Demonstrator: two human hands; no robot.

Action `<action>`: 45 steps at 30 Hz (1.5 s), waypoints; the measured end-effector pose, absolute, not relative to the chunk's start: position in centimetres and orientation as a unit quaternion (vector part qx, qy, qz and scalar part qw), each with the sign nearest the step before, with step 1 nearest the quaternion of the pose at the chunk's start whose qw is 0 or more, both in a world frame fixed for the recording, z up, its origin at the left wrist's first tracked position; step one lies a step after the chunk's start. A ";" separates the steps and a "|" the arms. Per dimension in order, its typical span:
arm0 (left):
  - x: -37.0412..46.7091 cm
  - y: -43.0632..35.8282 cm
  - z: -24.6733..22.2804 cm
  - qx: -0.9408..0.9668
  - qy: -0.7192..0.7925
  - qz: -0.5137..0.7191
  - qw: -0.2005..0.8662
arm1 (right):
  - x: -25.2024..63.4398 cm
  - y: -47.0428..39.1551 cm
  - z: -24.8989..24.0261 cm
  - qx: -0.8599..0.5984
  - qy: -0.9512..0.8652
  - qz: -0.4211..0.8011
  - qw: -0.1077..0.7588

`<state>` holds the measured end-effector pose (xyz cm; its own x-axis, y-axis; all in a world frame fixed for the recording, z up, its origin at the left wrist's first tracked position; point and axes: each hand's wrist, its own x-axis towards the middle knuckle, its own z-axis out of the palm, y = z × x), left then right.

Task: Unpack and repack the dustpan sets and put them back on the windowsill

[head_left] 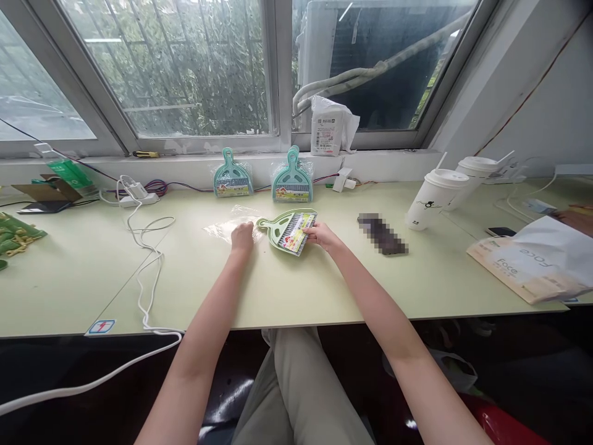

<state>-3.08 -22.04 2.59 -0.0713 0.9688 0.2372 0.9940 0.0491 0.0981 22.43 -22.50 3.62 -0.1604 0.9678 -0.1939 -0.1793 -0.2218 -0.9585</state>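
A small light-green dustpan-and-brush set [278,233] with a colourful printed label lies tilted in the middle of the desk. My right hand [323,237] grips its right edge, with fingertips against the label. Just left of the handle, my left hand [242,237] is closed in a fist on a crumpled clear plastic bag [220,231]. The bag spreads out behind and to the left of that fist. Against the wall stand more dustpan sets in clear wrapping: one turquoise set [233,176] and, to its right, a stack of them [293,179].
White cables [147,266] run down the left of the desk [296,296] from a power strip [139,199]. A blurred dark object [383,235] lies to the right, near two lidded paper cups [433,201]. A paper bag [532,259] rests at far right.
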 end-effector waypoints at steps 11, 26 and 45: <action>-3.0 -22.6 3.6 -0.658 -0.701 -0.260 0.087 | 21.1 -23.2 3.5 -0.432 -0.451 0.647 0.438; -0.7 -24.1 4.5 -0.706 -0.635 -0.295 0.105 | 18.1 -25.4 4.5 -0.403 -0.473 0.617 0.483; 1.2 -23.4 4.6 -0.430 -0.393 -0.560 -0.588 | 18.0 -24.4 3.5 -0.313 -0.379 0.596 0.634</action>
<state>1.20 -23.38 4.59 0.0621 0.9979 0.0189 -0.3212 0.0020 0.9470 17.98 -24.45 3.48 0.0010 0.9942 0.1076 -0.5194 0.0925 -0.8495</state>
